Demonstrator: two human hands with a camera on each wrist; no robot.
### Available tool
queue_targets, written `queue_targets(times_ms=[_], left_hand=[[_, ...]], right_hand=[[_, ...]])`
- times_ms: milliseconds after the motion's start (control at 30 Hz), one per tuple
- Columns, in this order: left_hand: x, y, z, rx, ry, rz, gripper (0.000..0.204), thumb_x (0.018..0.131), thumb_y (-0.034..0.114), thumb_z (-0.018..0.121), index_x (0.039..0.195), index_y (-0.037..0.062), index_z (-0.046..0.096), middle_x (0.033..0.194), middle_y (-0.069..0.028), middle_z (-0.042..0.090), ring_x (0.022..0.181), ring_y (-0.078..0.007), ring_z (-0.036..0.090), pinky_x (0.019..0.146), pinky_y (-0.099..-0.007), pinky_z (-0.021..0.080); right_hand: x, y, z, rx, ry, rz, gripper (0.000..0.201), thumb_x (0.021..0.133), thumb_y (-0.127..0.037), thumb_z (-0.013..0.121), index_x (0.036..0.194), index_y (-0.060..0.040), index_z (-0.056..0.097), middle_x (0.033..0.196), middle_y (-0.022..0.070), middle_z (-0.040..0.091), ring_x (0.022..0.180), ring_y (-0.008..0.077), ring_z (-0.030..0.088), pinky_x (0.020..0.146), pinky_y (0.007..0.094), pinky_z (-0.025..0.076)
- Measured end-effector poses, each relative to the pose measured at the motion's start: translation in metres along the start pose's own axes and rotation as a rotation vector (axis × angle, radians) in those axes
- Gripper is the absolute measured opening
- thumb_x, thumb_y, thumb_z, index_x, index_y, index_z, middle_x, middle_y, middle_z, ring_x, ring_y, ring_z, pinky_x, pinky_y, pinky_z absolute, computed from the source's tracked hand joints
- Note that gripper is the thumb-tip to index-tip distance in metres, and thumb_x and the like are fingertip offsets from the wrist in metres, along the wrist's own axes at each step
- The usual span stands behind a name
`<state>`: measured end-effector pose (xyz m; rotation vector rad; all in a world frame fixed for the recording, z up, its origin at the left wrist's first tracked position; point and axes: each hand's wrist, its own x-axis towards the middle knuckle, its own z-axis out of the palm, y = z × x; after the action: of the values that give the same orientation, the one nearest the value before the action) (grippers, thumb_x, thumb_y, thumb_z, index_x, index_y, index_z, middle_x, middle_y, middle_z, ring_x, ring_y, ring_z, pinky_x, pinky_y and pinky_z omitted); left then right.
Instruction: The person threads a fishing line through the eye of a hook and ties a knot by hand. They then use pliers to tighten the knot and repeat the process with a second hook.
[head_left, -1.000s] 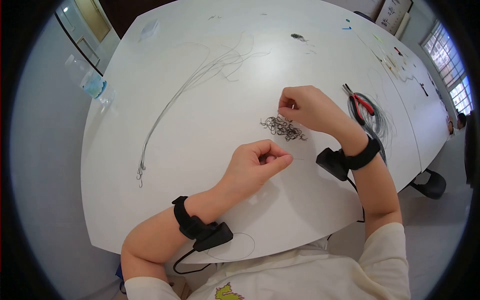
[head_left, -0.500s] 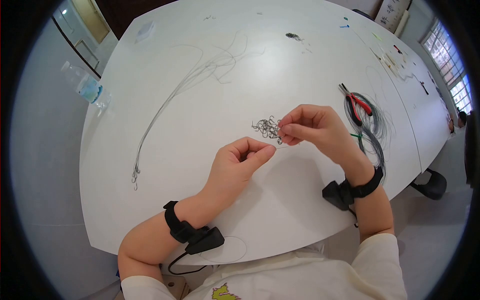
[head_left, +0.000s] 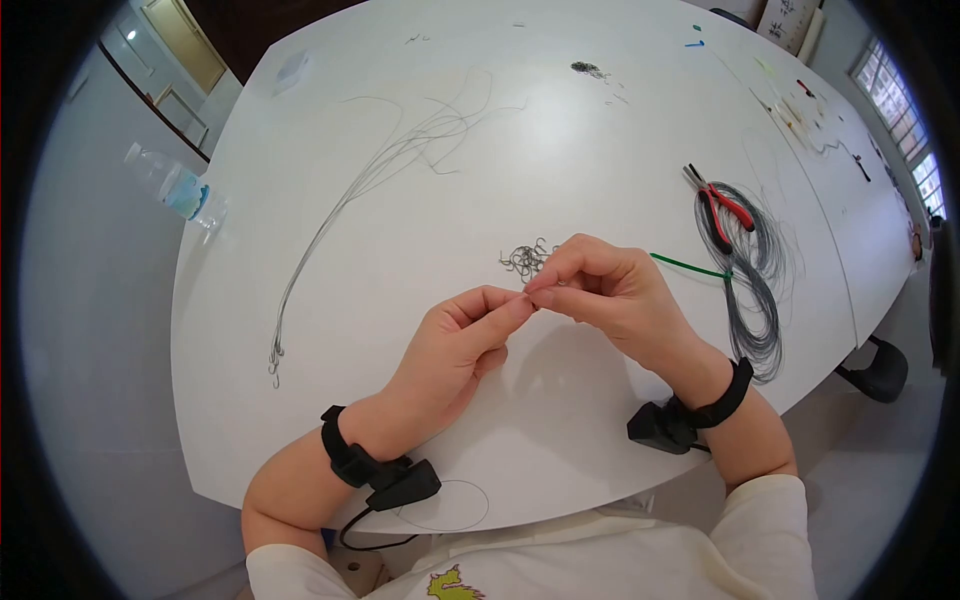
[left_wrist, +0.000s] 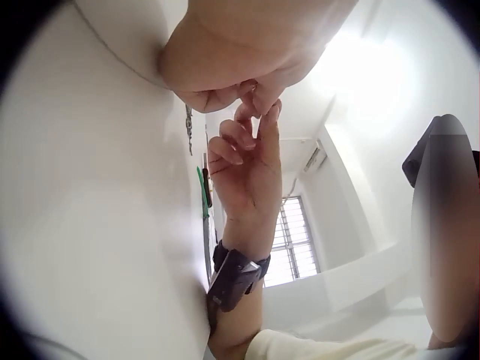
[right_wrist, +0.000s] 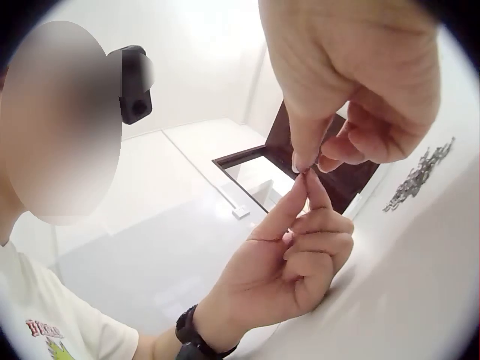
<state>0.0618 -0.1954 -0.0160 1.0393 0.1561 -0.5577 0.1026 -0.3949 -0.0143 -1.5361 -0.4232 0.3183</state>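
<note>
My left hand [head_left: 455, 345] pinches a thin fishing line [left_wrist: 112, 52] between thumb and index finger. A loop of line shows by the table's front edge in the head view. Thumb and index finger of my right hand [head_left: 612, 300] pinch a fish hook, mostly hidden by the fingers. The fingertips of both hands meet above the table, just in front of a pile of dark fish hooks [head_left: 520, 260]. That pile also shows in the right wrist view, beyond the hands. Where line and hook meet is covered by the fingertips.
Red-handled pliers [head_left: 722, 212] lie on a coil of line [head_left: 756, 320] with a green tie [head_left: 690, 264] at right. Several hooked lines [head_left: 325, 232] stretch along the left. A plastic bottle [head_left: 178, 188] stands at the left edge; a small dark pile [head_left: 588, 69] lies farther back.
From the hook pile, my right hand has come down toward me and left, now with a hook in its fingers. My left hand has shifted slightly left, and the fingertips have met.
</note>
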Motion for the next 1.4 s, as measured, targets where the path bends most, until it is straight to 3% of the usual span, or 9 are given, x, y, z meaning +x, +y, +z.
queue_targets(times_ms=[133,300,500,733,833,900,1200,1333,1400], left_hand=[[0.0,0.0,0.001,0.0,-0.003,0.004,0.012,0.098,0.02,0.063,0.097,0.0079,0.063,0.07,0.0103,0.04,0.06,-0.0028,0.027,0.053,-0.0207,0.023],[0.001,-0.003,0.0,0.039,0.022,0.042,0.014,0.098,0.02,0.064,0.099,0.0058,0.062,0.07,0.0098,0.041,0.06,-0.0025,0.028,0.053,-0.0203,0.025],[0.001,-0.006,0.0,0.105,0.019,0.056,0.015,0.098,0.02,0.064,0.098,0.0048,0.062,0.073,0.0085,0.045,0.06,-0.0021,0.03,0.053,-0.0198,0.025],[0.0,-0.007,0.005,0.134,0.065,0.066,0.014,0.098,0.019,0.065,0.098,0.005,0.064,0.073,0.0088,0.046,0.059,-0.0019,0.03,0.052,-0.0198,0.024],[0.0,-0.008,0.004,0.109,0.088,0.07,0.014,0.097,0.019,0.065,0.098,0.005,0.065,0.073,0.0091,0.046,0.058,-0.0016,0.03,0.051,-0.02,0.023],[0.001,-0.009,0.003,0.095,0.089,0.093,0.014,0.097,0.019,0.066,0.098,0.0052,0.066,0.072,0.0093,0.046,0.058,-0.0013,0.03,0.051,-0.02,0.023],[-0.001,-0.009,0.005,0.102,0.108,0.087,0.014,0.097,0.019,0.066,0.098,0.0052,0.067,0.069,0.01,0.045,0.055,-0.001,0.028,0.049,-0.0206,0.022],[-0.001,-0.008,0.005,0.091,0.104,0.082,0.014,0.097,0.019,0.066,0.098,0.0051,0.068,0.069,0.0101,0.044,0.055,-0.001,0.028,0.049,-0.0208,0.022],[-0.001,-0.009,0.006,0.1,0.122,0.085,0.014,0.097,0.019,0.066,0.099,0.005,0.068,0.07,0.0101,0.044,0.056,-0.0013,0.028,0.049,-0.021,0.021]], right_hand=[[0.0,-0.001,0.0,-0.039,0.006,-0.012,0.007,0.087,-0.011,0.074,0.093,-0.0077,0.076,0.085,-0.0042,0.062,0.063,0.003,0.042,0.057,0.0192,0.035],[-0.002,-0.018,-0.006,-0.59,0.093,-0.284,0.007,0.083,-0.006,0.073,0.09,-0.0073,0.073,0.083,0.002,0.064,0.059,0.0092,0.054,0.054,0.0212,0.042],[-0.005,-0.023,-0.005,-0.766,0.069,-0.431,0.008,0.081,-0.006,0.074,0.087,-0.0077,0.069,0.084,0.0031,0.065,0.056,0.014,0.06,0.05,0.0261,0.047],[-0.009,-0.031,-0.007,-0.837,-0.003,-0.352,0.007,0.082,-0.007,0.074,0.085,-0.0069,0.067,0.085,0.0037,0.066,0.057,0.0141,0.06,0.053,0.0261,0.047],[-0.01,-0.038,-0.01,-0.664,0.064,-0.227,0.007,0.083,-0.008,0.073,0.085,-0.0052,0.066,0.084,0.0046,0.066,0.059,0.0137,0.059,0.054,0.0255,0.047],[-0.013,-0.039,-0.008,-0.416,-0.041,-0.036,0.007,0.084,-0.008,0.071,0.085,-0.0033,0.065,0.082,0.0056,0.065,0.061,0.0144,0.058,0.055,0.0255,0.046],[-0.015,-0.043,-0.005,-0.638,-0.069,-0.085,0.007,0.086,-0.007,0.069,0.086,-0.0015,0.065,0.083,0.009,0.067,0.062,0.0174,0.064,0.055,0.0281,0.048],[-0.018,-0.04,0.003,-0.51,0.056,-0.106,0.006,0.086,-0.005,0.068,0.087,-0.0014,0.064,0.084,0.0089,0.068,0.063,0.0177,0.065,0.053,0.0275,0.047],[-0.019,-0.046,0.007,-0.454,0.096,0.0,0.007,0.086,-0.005,0.068,0.088,-0.0012,0.062,0.086,0.0092,0.068,0.065,0.0178,0.066,0.052,0.0261,0.047]])
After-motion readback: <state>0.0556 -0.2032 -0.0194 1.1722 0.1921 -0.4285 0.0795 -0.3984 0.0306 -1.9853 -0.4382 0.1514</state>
